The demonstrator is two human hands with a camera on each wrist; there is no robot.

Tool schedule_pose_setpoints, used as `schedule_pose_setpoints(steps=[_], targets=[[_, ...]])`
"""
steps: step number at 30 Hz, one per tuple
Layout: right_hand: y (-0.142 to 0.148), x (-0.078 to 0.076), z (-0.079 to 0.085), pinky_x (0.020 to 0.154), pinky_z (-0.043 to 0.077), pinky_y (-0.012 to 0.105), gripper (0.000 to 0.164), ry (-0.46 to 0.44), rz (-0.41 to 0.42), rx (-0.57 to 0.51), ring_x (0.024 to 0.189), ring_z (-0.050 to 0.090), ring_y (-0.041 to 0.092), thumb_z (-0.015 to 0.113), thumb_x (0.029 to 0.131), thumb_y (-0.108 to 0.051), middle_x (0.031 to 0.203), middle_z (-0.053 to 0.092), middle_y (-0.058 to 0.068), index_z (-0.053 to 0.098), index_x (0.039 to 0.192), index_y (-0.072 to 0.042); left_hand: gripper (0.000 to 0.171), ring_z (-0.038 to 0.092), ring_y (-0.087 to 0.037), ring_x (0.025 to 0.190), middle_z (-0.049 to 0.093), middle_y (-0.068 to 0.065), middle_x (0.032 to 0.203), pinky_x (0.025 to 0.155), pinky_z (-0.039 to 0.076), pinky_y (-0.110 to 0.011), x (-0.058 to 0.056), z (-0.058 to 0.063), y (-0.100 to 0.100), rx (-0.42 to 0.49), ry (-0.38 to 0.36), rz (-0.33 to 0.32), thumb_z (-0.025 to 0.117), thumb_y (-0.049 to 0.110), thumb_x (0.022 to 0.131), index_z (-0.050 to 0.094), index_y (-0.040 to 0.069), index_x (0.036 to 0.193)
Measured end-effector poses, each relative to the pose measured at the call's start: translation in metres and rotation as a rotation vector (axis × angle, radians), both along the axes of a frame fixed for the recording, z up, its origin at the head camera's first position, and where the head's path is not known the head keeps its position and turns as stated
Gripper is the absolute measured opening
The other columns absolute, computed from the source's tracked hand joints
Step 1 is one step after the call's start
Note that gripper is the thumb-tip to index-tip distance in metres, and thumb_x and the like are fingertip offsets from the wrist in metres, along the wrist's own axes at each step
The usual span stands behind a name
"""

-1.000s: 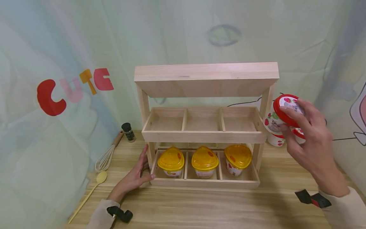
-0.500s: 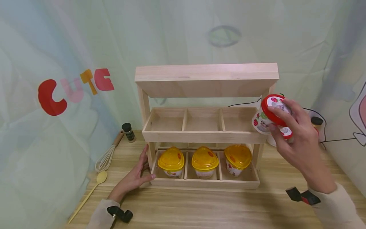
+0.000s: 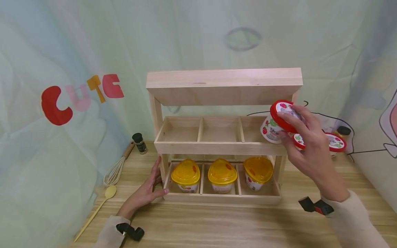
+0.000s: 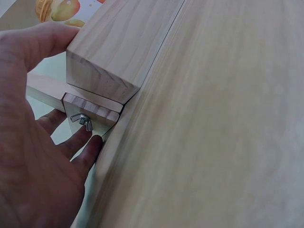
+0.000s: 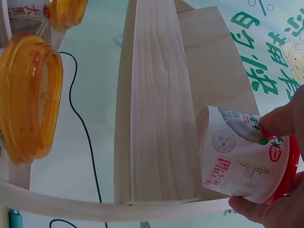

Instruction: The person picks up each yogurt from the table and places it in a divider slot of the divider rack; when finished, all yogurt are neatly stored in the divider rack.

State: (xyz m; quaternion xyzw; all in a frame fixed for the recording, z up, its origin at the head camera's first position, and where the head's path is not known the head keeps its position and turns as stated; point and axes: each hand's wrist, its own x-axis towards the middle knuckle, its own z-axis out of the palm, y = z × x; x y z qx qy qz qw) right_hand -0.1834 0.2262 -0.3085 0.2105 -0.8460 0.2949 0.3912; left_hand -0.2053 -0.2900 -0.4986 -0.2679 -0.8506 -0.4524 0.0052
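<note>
My right hand holds a white tub with a red lid and berry print, tilted, over the right compartment of the upper tray. In the right wrist view, the tub's base faces the tray, with fingers and thumb around the lid end. My left hand grips the lower left corner of the wooden rack. Its thumb lies at the tray's front corner, and its fingers reach along the side by a wing nut. Yellow-lidded tubs occupy all three lower compartments.
Red-lidded tubs and a dark-capped jar stand behind the right hand. Left of the rack are a black-capped shaker, a whisk and a yellow spoon. A printed curtain hangs behind.
My right hand has moved left with the red-lidded tub, from beside the rack to over the upper right compartment, uncovering the tubs and jar behind. The left hand stays put.
</note>
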Motion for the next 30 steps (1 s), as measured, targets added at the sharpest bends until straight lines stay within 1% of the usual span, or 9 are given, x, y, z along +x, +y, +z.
schedule_pose_setpoints(steps=[6,10,14,16,17,21,24,26,30], targets=[[-0.012,-0.004,0.001,0.109,0.035,0.009,0.062,0.022,0.051,-0.010,0.155,0.044,0.037,0.080,0.088,-0.002,0.169,0.048,0.012,0.067,0.146,-0.020,0.122,0.034,-0.064,0.153,0.021,-0.040,0.171,0.119,0.033,-0.019,0.000,0.000,0.000,0.014,-0.001,0.000,0.078,0.012,0.096,-0.016,0.023,0.172],[-0.021,-0.006,0.001,0.110,0.035,0.006,0.061,0.028,0.084,-0.022,0.155,0.044,0.036,0.080,0.089,-0.003,0.169,0.047,0.011,0.067,0.146,-0.020,0.121,0.036,-0.065,0.151,0.022,-0.041,0.170,0.116,0.031,-0.014,0.000,0.000,0.000,0.029,0.000,-0.008,0.078,0.011,0.096,-0.016,0.022,0.172],[-0.029,-0.008,0.002,0.115,0.046,0.028,0.060,0.025,0.092,-0.015,0.159,0.041,0.033,0.080,0.090,-0.005,0.170,0.047,0.010,0.066,0.147,-0.019,0.121,0.038,-0.066,0.149,0.022,-0.042,0.169,0.115,0.033,-0.014,0.000,0.000,0.001,0.032,0.003,-0.012,0.077,0.010,0.096,-0.016,0.022,0.172],[-0.033,-0.010,0.003,0.116,0.046,0.030,0.060,0.025,0.101,-0.012,0.159,0.041,0.033,0.079,0.091,-0.005,0.170,0.046,0.010,0.066,0.148,-0.019,0.121,0.039,-0.066,0.149,0.022,-0.042,0.170,0.115,0.034,-0.014,0.000,0.000,0.001,0.031,0.002,-0.011,0.077,0.011,0.096,-0.016,0.022,0.173],[-0.035,-0.010,0.003,0.116,0.046,0.029,0.060,0.026,0.107,-0.011,0.159,0.041,0.033,0.079,0.091,-0.005,0.170,0.046,0.010,0.065,0.148,-0.019,0.121,0.039,-0.065,0.149,0.023,-0.042,0.170,0.115,0.034,-0.014,0.000,0.000,0.001,0.030,0.001,-0.010,0.077,0.011,0.096,-0.016,0.023,0.173],[-0.044,-0.014,0.005,0.113,0.036,0.007,0.060,0.041,0.145,-0.013,0.158,0.043,0.033,0.078,0.092,-0.004,0.170,0.046,0.011,0.065,0.149,-0.018,0.121,0.040,-0.065,0.148,0.024,-0.042,0.169,0.116,0.035,-0.015,0.000,-0.001,0.000,0.029,0.006,-0.009,0.078,0.011,0.096,-0.015,0.022,0.173],[-0.049,-0.015,0.007,0.111,0.034,0.003,0.061,0.046,0.167,-0.006,0.159,0.042,0.031,0.078,0.091,-0.004,0.169,0.046,0.012,0.064,0.149,-0.019,0.121,0.041,-0.064,0.148,0.025,-0.042,0.168,0.116,0.035,-0.015,0.000,0.000,0.001,0.028,0.011,-0.011,0.078,0.010,0.095,-0.015,0.022,0.173],[-0.053,-0.016,0.008,0.111,0.036,0.006,0.061,0.047,0.173,-0.002,0.159,0.042,0.031,0.078,0.091,-0.005,0.169,0.047,0.012,0.064,0.149,-0.019,0.121,0.041,-0.064,0.148,0.024,-0.042,0.168,0.116,0.035,-0.015,0.000,0.000,0.001,0.026,0.011,-0.010,0.078,0.010,0.095,-0.015,0.022,0.173],[-0.060,-0.019,0.010,0.113,0.055,0.037,0.058,0.043,0.180,-0.003,0.159,0.042,0.031,0.078,0.092,-0.008,0.169,0.047,0.012,0.065,0.148,-0.019,0.121,0.039,-0.065,0.149,0.024,-0.042,0.169,0.116,0.034,-0.016,0.000,0.000,0.001,0.027,0.004,-0.009,0.078,0.011,0.095,-0.015,0.022,0.173]])
